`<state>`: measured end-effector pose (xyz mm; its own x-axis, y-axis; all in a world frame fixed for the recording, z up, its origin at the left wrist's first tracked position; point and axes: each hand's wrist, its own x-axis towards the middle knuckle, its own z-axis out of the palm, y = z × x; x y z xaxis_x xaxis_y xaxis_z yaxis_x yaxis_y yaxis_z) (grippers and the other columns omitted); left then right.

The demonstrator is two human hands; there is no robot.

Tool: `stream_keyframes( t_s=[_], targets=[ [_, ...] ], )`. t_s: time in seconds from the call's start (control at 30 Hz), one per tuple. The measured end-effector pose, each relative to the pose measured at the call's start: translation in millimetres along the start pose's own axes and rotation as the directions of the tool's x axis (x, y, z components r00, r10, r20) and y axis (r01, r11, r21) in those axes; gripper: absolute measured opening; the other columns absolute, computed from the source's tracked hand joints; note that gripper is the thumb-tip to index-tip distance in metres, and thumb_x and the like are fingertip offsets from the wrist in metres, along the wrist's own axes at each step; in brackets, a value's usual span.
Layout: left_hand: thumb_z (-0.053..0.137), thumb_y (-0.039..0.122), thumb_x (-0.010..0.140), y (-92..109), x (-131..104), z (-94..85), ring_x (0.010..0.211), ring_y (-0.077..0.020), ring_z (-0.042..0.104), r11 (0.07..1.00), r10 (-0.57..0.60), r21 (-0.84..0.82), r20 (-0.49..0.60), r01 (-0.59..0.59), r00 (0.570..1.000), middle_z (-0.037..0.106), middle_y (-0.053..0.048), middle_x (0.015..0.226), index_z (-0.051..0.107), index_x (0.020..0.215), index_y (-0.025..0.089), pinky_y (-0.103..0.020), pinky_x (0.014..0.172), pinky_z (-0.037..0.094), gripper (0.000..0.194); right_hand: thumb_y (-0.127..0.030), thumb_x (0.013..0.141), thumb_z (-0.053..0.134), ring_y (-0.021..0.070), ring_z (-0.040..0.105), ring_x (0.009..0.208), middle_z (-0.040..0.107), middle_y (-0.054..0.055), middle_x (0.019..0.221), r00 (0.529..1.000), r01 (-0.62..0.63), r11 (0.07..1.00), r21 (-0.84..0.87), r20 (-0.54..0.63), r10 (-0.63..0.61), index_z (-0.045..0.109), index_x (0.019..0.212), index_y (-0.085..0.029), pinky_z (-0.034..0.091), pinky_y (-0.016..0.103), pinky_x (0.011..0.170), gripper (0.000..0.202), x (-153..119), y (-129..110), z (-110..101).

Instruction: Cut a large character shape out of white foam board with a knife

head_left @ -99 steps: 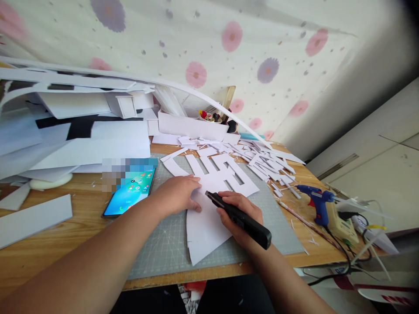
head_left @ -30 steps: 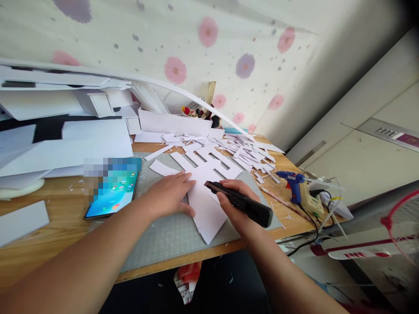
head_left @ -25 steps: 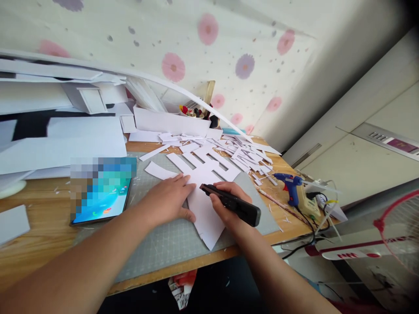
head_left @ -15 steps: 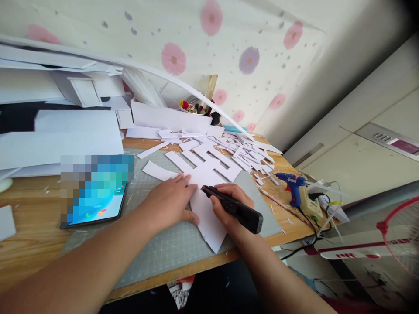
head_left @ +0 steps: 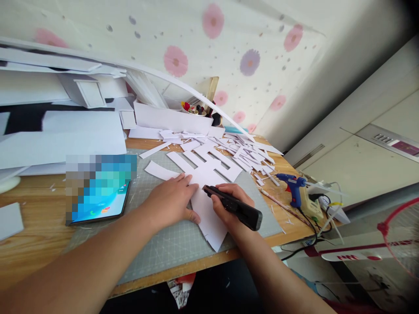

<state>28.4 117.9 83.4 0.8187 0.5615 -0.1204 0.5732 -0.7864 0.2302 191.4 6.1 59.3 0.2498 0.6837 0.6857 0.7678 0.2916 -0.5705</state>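
Note:
A white foam board with rectangular notches cut into its far part lies on the grey cutting mat. My left hand rests flat on the board's left side, fingers stretched and thumb apart. In my right hand is a black utility knife, gripped with its front end down at the board near my left fingertips. The blade's tip is too small to make out. A curved white strip lies just beyond my left hand.
Many white offcuts are heaped behind the board. A blue glue gun with a cord stands at the right. A tablet leans at the left, near stacked white boards. A pink-rimmed racket is at far right.
The camera view has shifted slightly, so the scene sits a little to the right. Both hands and the knife stay almost in the same place on the board.

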Motion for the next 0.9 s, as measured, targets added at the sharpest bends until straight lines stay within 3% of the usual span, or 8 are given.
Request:
stream_keyframes(
  t_s=[0.23, 0.57, 0.9],
  targets=[
    [0.076, 0.067, 0.067, -0.7, -0.2, -0.3, 0.143, -0.0408, 0.034, 1.000, 0.007, -0.010, -0.004, -0.007, 1.000, 0.044, -0.021, 0.150, 0.060, 0.131, 0.017, -0.051, 0.114, 0.036, 0.083, -0.024, 0.080, 0.069, 0.0184, 0.072, 0.074, 0.074, 0.003, 0.086, 0.999, 0.041, 0.999, -0.029, 0.025, -0.040, 0.063, 0.092, -0.025, 0.060, 0.033, 0.069, 0.013, -1.0, -2.3, 0.5],
    [0.075, 0.066, 0.067, 2.6, 0.0, -3.5, 0.145, -0.0399, 0.031, 1.000, -0.011, -0.001, 0.021, 0.011, 1.000, 0.037, -0.023, 0.155, 0.055, 0.138, 0.015, -0.050, 0.116, 0.033, 0.090, -0.020, 0.078, 0.069, 0.0185, 0.073, 0.074, 0.073, 0.004, 0.085, 0.988, 0.151, 0.987, -0.052, 0.033, -0.150, 0.062, 0.093, -0.025, 0.061, 0.031, 0.067, 0.017, -3.8, -5.9, -3.2],
    [0.076, 0.065, 0.066, -2.7, 0.9, 2.8, 0.143, -0.0386, 0.035, 1.000, 0.002, -0.003, -0.028, -0.002, 1.000, 0.039, -0.019, 0.155, 0.054, 0.139, 0.017, -0.047, 0.115, 0.034, 0.090, -0.017, 0.077, 0.068, 0.0193, 0.073, 0.076, 0.075, 0.007, 0.089, 0.986, 0.149, 0.988, -0.034, 0.084, -0.145, 0.062, 0.092, -0.024, 0.061, 0.032, 0.068, 0.018, -11.3, -11.8, -12.7]
  ],
)
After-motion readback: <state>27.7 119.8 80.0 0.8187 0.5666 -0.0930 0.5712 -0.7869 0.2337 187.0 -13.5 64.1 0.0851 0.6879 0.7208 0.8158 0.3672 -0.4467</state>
